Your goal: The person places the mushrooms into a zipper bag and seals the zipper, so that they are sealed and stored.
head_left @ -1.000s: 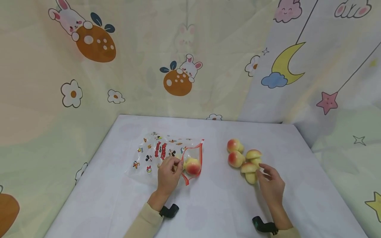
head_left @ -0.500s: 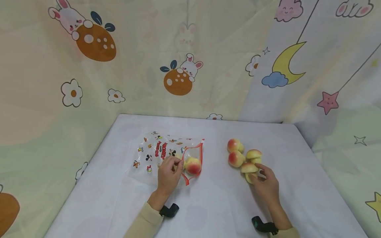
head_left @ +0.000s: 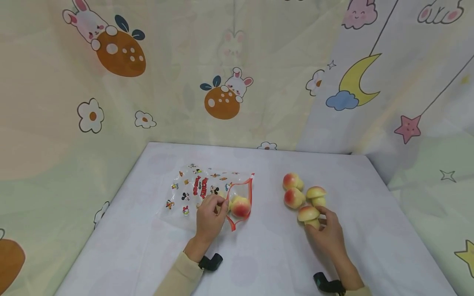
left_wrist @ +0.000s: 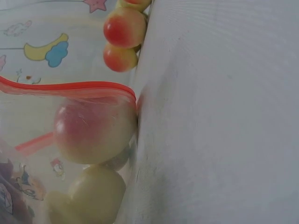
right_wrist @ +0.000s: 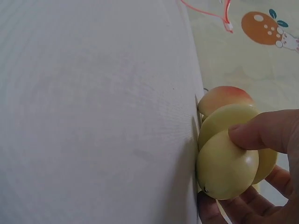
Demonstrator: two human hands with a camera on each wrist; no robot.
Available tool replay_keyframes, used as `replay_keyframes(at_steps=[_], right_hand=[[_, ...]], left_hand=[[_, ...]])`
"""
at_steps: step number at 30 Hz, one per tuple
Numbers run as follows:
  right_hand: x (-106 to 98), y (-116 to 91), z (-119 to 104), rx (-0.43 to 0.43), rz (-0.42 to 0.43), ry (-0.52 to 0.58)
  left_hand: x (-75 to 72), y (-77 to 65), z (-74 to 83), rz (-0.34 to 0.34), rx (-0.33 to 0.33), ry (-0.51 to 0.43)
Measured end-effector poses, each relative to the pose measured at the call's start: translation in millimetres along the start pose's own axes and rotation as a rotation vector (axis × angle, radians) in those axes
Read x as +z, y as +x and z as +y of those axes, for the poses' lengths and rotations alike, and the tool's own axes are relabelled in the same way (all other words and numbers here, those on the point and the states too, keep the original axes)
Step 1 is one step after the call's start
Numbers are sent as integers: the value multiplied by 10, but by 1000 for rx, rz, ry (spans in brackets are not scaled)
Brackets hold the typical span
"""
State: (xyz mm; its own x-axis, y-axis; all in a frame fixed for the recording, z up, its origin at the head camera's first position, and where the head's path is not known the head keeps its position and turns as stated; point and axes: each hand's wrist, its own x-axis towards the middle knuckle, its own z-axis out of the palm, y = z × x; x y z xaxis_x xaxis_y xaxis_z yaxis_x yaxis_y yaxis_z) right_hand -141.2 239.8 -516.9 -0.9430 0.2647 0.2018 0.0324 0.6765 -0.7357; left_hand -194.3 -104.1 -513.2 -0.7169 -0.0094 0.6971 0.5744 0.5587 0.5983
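Observation:
My left hand (head_left: 211, 218) pinches the upper edge of a clear zip bag (head_left: 192, 209) with a red seal and cartoon print, its mouth facing right. Inside the mouth lies a red-and-yellow toy mushroom (head_left: 240, 206); the left wrist view shows its cap (left_wrist: 93, 130) through the plastic, with pale yellow rounded shapes (left_wrist: 98, 196) below. With thumb and fingers, my right hand (head_left: 329, 232) grips another toy mushroom (head_left: 308, 213) by its yellow stem (right_wrist: 226, 165). Just beyond it stands a mushroom (head_left: 316, 193), and two more, a front one (head_left: 293, 198) and a rear one (head_left: 291, 181), lie to the left.
The white-covered table (head_left: 259, 255) has its back edge against a cartoon-printed cloth backdrop (head_left: 170, 74). A stretch of tabletop separates the bag's mouth from the loose mushrooms. Each wrist wears a black camera mount, the left one (head_left: 211, 262) and the right one (head_left: 327, 283).
My right hand has moved left onto the nearest mushroom and taken hold of its stem. That mushroom has shifted slightly toward me, away from the one behind. My left hand stays at the bag.

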Motion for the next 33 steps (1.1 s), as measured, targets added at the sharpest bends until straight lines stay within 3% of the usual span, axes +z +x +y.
replay_keyframes(at_steps=[8,14,19,25,33], right_hand=[[3,-44,-25,30,28,16],[7,-92,-177,-3,48,88],[105,-133,-324,-91,35,112],[286,-132,-492,-200,-44,132],[470,-89,-752,-351,-130,125]], left_hand=[[-13,-8,0,-12,5,10],[-28,-11,6,-13,-17,8],[-33,-10,12,2,-6,5],[-28,-6,13,13,27,-5],[-25,7,10,0,15,-21]])
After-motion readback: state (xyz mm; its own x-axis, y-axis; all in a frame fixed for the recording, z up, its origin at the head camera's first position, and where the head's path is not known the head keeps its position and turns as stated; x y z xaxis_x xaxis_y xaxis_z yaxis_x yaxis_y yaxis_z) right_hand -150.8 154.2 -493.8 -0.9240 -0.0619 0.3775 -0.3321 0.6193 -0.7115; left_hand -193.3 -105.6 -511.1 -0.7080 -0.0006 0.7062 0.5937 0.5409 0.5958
